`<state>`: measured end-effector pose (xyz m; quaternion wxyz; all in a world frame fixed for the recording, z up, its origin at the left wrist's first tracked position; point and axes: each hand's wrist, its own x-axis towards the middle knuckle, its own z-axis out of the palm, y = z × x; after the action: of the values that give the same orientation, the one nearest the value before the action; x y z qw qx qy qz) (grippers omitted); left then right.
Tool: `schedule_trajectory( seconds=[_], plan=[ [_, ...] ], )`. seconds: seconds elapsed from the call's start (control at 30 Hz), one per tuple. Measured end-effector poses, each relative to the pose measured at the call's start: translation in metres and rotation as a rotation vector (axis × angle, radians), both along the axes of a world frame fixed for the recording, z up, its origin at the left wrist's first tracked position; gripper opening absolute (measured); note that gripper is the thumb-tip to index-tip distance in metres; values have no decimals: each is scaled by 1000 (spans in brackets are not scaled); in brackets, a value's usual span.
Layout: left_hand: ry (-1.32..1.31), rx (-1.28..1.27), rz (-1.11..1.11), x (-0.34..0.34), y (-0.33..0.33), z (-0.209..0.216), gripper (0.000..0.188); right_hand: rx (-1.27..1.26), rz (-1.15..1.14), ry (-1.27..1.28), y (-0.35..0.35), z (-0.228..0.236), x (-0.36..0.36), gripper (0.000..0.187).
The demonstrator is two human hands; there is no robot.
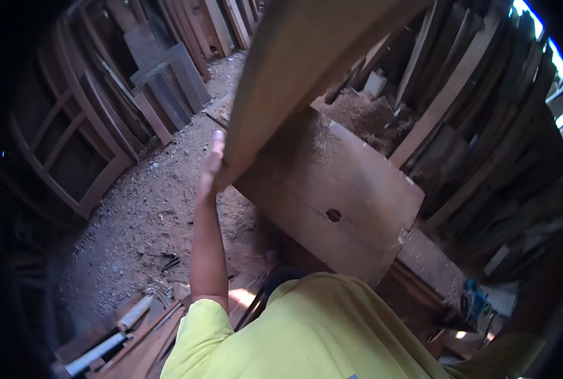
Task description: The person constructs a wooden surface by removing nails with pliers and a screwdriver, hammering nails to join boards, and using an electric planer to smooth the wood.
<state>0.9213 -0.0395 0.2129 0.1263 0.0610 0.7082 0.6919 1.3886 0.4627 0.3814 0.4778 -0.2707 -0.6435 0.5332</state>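
At upper centre, a wooden board (287, 76), just right of our left hand (212, 165), fingers (218, 140) straight, together, grip unclear.

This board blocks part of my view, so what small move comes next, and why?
I'd probably wrap the left grip around the edge of the board before shifting anything. It looks nearly straight along that edge rather than curled around it, the board is tilted, hiding part of the panel, and the right grip is out of view, so I can't tell whether it lends support.
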Motion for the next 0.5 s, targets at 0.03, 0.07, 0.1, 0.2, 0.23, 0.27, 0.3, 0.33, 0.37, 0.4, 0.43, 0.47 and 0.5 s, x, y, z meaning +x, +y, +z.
schedule_trajectory(
  seconds=[0.03, 0.07, 0.1, 0.2, 0.23, 0.27, 0.3, 0.33, 0.37, 0.4, 0.43, 0.47, 0.5],
  plan=[
    [107, -7, 130, -14, -11, 0, 86, 0, 25, 3, 5, 4, -29, 61],
    [204, -21, 249, -30, -14, -7, 87, 4, 35, -2, 9, 9, -54, 62],
    [374, -20, 341, -28, -12, 19, 89, -45, 51, 27, 28, -11, -73, 63],
    [781, 194, 389, -47, -3, 53, 85, 33, 31, -10, 24, 28, -130, 67],
    [996, 226, 273, -51, -4, 76, 79, 39, 35, -15, 27, 33, -148, 68],
    [965, 130, 323, -53, -4, 92, 77, 47, 43, -28, 29, 35, -170, 69],
    [931, 36, 370, -52, 2, 104, 77, 58, 48, -38, 31, 40, -190, 71],
    [955, -51, 400, -45, 15, 125, 76, -1, 67, -8, 55, 16, -203, 72],
    [938, -86, 441, -50, 20, 131, 76, -5, 78, -9, 60, 15, -224, 73],
    [926, -50, 478, -56, 25, 135, 73, -9, 84, -8, 65, 15, -240, 75],
    [899, 14, 522, -66, 23, 133, 70, 11, 86, -18, 63, 28, -254, 76],
    [902, 43, 546, -73, 19, 126, 61, 34, 85, -23, 56, 39, -271, 77],
    [896, 65, 556, -69, 21, 131, 58, 9, 109, -11, 65, 27, -285, 79]
  ],
)
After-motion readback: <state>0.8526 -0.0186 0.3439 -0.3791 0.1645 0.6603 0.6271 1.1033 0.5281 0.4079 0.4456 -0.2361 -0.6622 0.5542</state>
